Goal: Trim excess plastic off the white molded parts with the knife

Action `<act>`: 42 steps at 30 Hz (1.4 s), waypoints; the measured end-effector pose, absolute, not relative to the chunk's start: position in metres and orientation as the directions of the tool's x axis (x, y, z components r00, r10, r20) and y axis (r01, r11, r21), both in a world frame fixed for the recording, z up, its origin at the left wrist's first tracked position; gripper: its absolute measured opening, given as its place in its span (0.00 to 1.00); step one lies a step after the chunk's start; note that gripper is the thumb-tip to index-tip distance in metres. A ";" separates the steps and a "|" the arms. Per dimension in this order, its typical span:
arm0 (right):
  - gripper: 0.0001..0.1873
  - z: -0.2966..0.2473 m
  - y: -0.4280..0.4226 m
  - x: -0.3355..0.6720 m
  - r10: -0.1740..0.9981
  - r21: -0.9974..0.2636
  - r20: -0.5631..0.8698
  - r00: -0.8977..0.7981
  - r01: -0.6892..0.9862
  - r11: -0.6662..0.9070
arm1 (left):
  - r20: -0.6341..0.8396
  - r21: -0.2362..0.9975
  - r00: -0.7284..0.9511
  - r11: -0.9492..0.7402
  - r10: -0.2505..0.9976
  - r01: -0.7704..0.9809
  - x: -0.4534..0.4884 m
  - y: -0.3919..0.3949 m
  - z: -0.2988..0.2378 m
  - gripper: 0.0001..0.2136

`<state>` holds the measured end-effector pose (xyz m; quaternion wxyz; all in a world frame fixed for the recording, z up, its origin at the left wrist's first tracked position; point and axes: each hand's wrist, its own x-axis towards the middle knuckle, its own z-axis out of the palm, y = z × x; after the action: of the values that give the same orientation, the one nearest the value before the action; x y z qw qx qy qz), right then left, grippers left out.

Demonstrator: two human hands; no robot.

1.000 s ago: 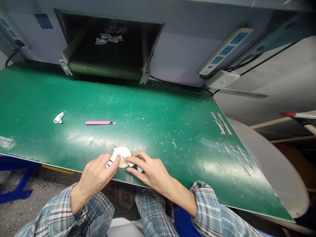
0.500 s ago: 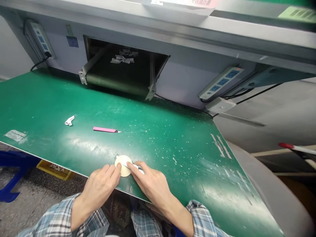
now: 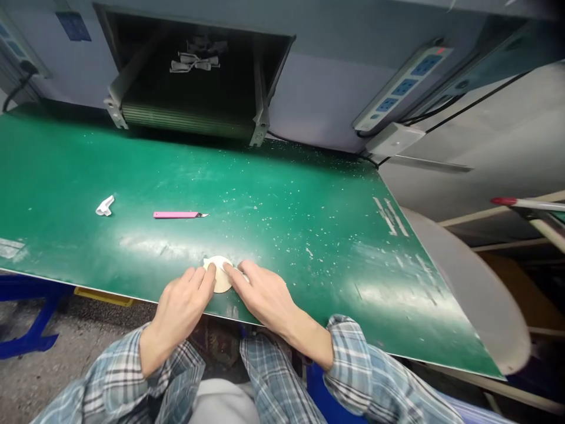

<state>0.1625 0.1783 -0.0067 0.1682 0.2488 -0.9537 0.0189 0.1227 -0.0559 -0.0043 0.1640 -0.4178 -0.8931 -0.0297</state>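
A pale yellow round disc [image 3: 223, 285], thin like paper with a small tab, lies near the table's front edge. Across it is a small white plastic part [image 3: 219, 262], mostly hidden by my fingers. My right hand [image 3: 267, 294] is closed on this part, its thumb and index finger close together over the disc. On the other side, my left hand [image 3: 183, 300] has its fingers curled and its thumb tip on the disc, pinching at the part's left end. Beyond my hands, a pink-handled craft knife [image 3: 179, 215] points its blade right. Another white plastic part [image 3: 105, 205] lies farther left.
The green table [image 3: 282, 200] is speckled with white crumbs. At its back, a conveyor belt [image 3: 189, 118] comes out of an opening and carries several white parts [image 3: 194, 62]. A power strip [image 3: 402, 88] hangs on the back panel. A yellow tray [image 3: 103, 296] shows below the front edge.
The view has tilted down and come closer, so the table things sit higher in it. Both hands stay at the disc, with the white part slightly shifted under the fingers.
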 end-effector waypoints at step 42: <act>0.12 0.012 0.184 0.157 -0.561 0.022 0.191 -0.805 -0.568 0.823 | 0.322 -0.147 -0.570 0.635 0.756 0.759 0.116 -0.055 -0.001 0.14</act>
<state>0.1572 0.1845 0.0117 0.0947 0.2973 -0.9499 0.0180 0.1161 -0.0547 -0.0011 0.1800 -0.4275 -0.8859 -0.0037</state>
